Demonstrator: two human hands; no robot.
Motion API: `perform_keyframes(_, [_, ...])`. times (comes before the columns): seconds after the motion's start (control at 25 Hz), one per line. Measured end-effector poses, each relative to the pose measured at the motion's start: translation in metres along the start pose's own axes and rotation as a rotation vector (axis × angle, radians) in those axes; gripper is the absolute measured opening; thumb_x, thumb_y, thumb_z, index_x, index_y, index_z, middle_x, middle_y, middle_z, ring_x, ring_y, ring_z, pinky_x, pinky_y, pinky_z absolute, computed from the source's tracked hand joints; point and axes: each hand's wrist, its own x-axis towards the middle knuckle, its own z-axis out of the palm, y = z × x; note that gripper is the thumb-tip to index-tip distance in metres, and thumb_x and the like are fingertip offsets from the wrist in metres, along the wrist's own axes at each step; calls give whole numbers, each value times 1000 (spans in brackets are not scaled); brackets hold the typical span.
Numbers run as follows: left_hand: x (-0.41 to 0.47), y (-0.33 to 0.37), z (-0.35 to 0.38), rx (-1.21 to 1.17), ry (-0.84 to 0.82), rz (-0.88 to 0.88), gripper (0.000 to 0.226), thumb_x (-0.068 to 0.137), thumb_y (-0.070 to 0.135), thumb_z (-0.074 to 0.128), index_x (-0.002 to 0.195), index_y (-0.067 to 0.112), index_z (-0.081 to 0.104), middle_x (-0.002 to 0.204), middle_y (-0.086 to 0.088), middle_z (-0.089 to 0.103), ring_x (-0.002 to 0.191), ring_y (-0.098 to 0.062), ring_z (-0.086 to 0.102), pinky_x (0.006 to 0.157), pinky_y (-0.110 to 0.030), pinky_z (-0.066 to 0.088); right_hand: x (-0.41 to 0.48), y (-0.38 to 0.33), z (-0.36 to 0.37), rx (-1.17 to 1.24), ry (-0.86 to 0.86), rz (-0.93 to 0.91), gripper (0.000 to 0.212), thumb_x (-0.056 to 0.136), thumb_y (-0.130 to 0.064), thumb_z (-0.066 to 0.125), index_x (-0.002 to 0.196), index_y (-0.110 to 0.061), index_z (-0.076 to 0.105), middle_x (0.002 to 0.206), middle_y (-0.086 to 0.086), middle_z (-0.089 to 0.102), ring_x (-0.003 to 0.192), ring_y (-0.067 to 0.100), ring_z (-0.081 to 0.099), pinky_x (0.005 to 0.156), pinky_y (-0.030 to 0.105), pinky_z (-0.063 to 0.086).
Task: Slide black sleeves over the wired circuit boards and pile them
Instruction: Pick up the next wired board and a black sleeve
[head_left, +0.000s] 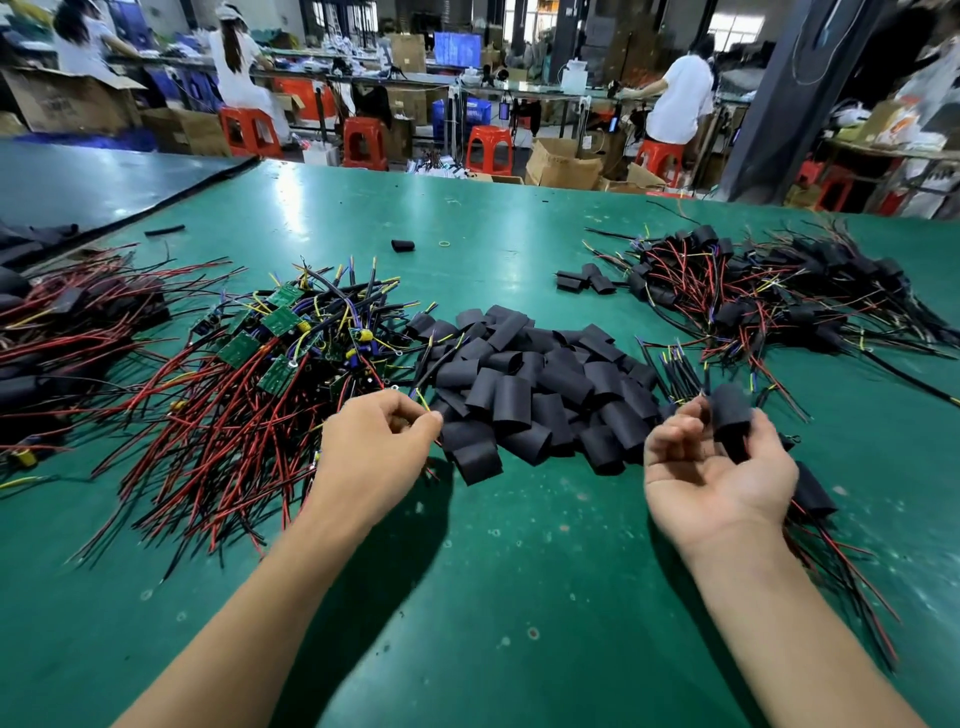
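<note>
Held sleeve: black sleeve (730, 415) stands upright in the right hand (717, 467), which is palm up and pinches it between thumb and fingers. Cannot tell if a board is inside.
Left hand (374, 441): pinches a thin wire (422, 401) at the near side of the bare wired boards.
Hands: apart, over the near half of the counter (493, 597).
Loose sleeves (530, 384): heap at the counter's middle, just beyond both hands.
Bare wired boards (260, 353): tangle toward the left edge.
Sleeved pile (769, 296): toward the far right corner.
</note>
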Motion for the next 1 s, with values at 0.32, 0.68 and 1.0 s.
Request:
perform_keyframes(0.32, [4, -9, -13, 449, 124, 102, 19, 84, 34, 69, 97, 22, 61, 102, -1, 58, 93, -31, 60, 79, -42, 52, 2, 18, -5, -427, -62, -20, 31, 90, -44, 67, 86, -13, 65, 65, -2, 62, 47, 9, 52, 44, 19, 46])
perform_keyframes(0.68, [6, -8, -14, 291, 128, 173, 24, 80, 36, 77, 93, 17, 72, 85, 0, 68, 86, -26, 63, 79, -38, 52, 4, 52, -34, -1831, -796, -697, 20, 86, -29, 75, 106, -28, 73, 106, -18, 64, 97, -2, 58, 88, 18, 45])
perform_keyframes(1.0, [4, 21, -21, -810, -19, -97, 23, 85, 18, 73, 103, 5, 68, 73, -2, 55, 47, -10, 46, 41, -20, 37, 1, 57, -36, -2114, -1017, -735, 43, 94, -47, 50, 137, -43, 50, 145, -29, 45, 119, 8, 34, 102, 35, 31])
